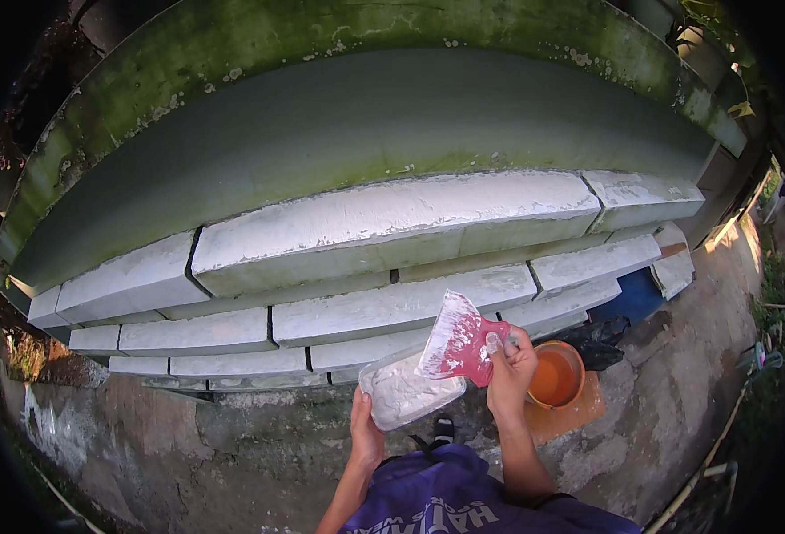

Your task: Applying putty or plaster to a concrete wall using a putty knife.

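Note:
My left hand (pixel 367 430) grips the near left edge of a clear plastic tub (pixel 376 418) filled with white paste (pixel 410 392). In my right hand (pixel 510 374) is a red scraper (pixel 468 343), its wide blade streaked with white and tilted up over the tub's right side. Fingers and thumb close round the scraper's handle. Beyond both hands lies a stack of pale blocks (pixel 321 334). The long top block (pixel 401 214) carries a rough white coat on its upper face, while its front face shows greenish grey.
An orange bucket (pixel 556 374) stands on a brown board (pixel 570 418) to the right, beside a black plastic bag (pixel 601 343). Behind the blocks rises a mossy green wall (pixel 321 98). Rough concrete ground (pixel 659 383) surrounds my foot (pixel 444 429).

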A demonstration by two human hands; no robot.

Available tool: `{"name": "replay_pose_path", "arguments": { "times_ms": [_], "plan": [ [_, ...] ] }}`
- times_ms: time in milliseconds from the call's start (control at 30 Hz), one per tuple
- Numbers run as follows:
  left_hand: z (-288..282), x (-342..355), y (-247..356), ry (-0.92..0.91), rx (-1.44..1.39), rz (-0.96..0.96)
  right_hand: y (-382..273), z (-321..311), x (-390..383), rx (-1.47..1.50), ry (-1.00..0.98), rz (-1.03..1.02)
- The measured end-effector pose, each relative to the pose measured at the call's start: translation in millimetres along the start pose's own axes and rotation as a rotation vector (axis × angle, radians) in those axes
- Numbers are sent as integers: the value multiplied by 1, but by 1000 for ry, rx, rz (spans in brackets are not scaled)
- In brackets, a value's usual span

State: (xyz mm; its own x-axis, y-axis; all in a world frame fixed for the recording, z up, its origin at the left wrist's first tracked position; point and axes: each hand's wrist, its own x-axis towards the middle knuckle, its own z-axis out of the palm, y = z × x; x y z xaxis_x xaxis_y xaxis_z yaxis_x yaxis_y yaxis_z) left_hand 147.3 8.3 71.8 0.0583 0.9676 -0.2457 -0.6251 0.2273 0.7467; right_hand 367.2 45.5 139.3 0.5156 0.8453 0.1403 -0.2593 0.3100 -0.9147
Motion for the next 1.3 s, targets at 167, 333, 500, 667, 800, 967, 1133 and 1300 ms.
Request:
{"name": "replay_pose_path", "arguments": {
  "times_ms": [167,333,500,667,800,967,1133,1300],
  "plan": [
    [-20,-3,0,-19,70,-12,-54,-15,29,219,105,-120],
    [-25,1,-3,-26,101,-32,-123,-35,93,-86,252,-657],
    [-14,3,-4,-3,79,-35,-150,-14,134,-169,203,-817],
    [-13,8,-9,-45,27,-52,-142,-16,152,-569,19,-961],
    [-11,12,-13,-27,22,-40,-141,-28,154,-816,27,-1195],
    [-7,16,-18,-20,30,-34,-158,-50,157,-868,12,-1305],
    [2,18,-21,-25,30,-35,-153,-44,170,-653,8,-1266],
    [5,18,-21,-29,31,-53,-155,-32,175,-791,-222,-1372]
  ]
}}
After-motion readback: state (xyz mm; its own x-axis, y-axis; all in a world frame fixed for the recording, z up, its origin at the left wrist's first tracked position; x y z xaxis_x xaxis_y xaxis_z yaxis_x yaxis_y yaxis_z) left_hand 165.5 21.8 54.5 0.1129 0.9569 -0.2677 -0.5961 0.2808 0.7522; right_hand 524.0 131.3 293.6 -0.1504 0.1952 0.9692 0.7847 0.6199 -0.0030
